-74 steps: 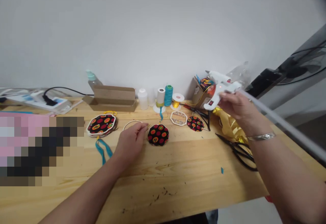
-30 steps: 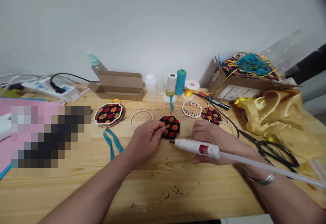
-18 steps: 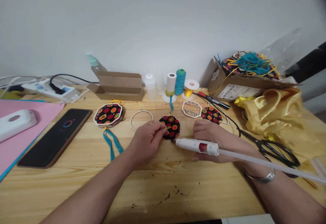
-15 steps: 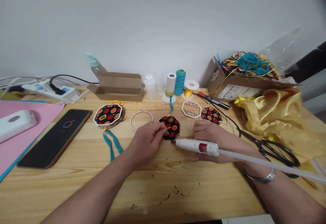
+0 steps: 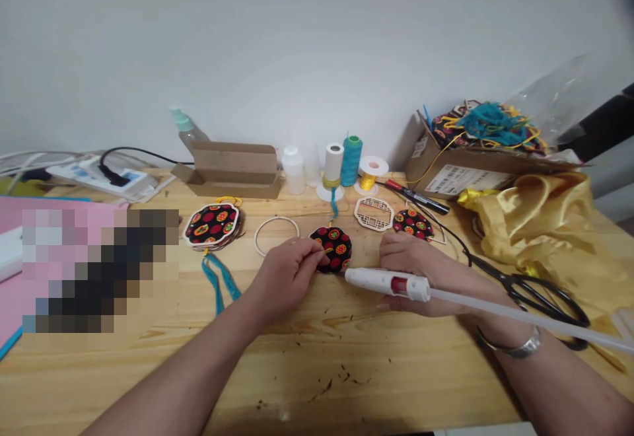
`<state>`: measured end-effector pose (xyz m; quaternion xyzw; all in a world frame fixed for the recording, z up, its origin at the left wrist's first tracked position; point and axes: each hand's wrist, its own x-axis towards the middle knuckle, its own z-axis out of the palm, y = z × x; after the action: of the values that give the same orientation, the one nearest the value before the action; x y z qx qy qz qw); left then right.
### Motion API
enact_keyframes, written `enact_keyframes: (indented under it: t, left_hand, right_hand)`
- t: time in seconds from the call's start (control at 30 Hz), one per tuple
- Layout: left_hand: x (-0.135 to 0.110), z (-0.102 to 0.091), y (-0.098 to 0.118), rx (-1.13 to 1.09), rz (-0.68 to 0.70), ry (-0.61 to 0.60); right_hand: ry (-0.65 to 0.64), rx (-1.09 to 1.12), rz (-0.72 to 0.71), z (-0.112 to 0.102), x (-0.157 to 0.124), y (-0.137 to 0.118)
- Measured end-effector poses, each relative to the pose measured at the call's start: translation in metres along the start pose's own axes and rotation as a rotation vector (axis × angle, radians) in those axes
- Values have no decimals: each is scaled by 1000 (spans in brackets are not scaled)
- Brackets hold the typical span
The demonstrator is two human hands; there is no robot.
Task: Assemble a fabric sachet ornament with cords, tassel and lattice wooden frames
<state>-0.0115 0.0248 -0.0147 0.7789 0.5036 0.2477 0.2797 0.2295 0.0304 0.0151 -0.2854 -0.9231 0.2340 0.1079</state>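
1. The left hand (image 5: 287, 274) rests on the worktop (image 5: 317, 363) with thumb and fingertips drawn together at the left edge of a small fabric disc (image 5: 339, 248). They seem to pinch that edge, though the contact is too small to be sure.
2. The fabric disc is black with red and orange dots. It lies flat near the middle of the worktop, between the two hands, with a teal strand running up from its top.
3. The right hand (image 5: 421, 265) is closed around a white glue gun (image 5: 389, 283). The barrel lies level above the fingers, and its nozzle points left, just beside the lower right edge of the disc.
4. A long clear glue stick (image 5: 525, 318) juts from the back of the gun, out over the right forearm.
5. A bare wooden ring (image 5: 276, 234) lies just left of the disc. Further left is a stack of covered pieces (image 5: 212, 224), with a teal ribbon (image 5: 218, 279) below it.
6. Behind the right hand lie a carved wooden frame (image 5: 374, 213) and a second dotted piece (image 5: 413, 222).
7. Black scissors (image 5: 537, 290) lie to the right, beside a heap of yellow satin cloth (image 5: 545, 224).
8. Thread spools (image 5: 351, 160) stand along the wall, and an open cardboard box (image 5: 460, 175) sits at the right rear.
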Motion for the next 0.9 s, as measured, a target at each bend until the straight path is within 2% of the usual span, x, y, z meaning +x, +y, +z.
enact_keyframes:
  t: [0.23, 0.6, 0.9]
  left_hand:
    - [0, 0, 1, 8, -7, 1]
    - [0, 0, 2, 11, -4, -4]
    - [-1, 0, 3, -6, -20, -12]
  right_hand:
    - [-31, -23, 25, 1, 1, 0]
    - [59, -17, -4, 12, 2, 3]
    - [39, -36, 16, 16, 5, 3]
